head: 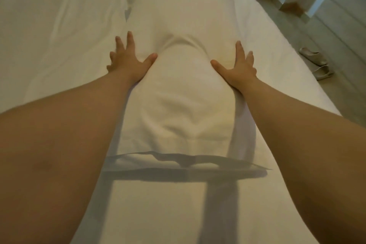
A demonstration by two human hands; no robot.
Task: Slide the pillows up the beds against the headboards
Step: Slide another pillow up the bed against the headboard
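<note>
Head view: white bed (59, 16), pillow (182, 93); slippers (315, 63) on floor (336, 31).

Matt creased cloth pillow (182, 93); floor (336, 31) perhaps wood.

Both of this person's forearms are showing bare right up to the edge of the view, with no sleeve, cuff or band appearing anywhere along them. The left hand (128, 61) is wearing no ring, glove or bracelet that I can make out, and the right hand (237, 65) is looking just as plain, its wrist carrying no watch. The fingers are showing short and unadorned; the nails are too blurred to judge.
</note>
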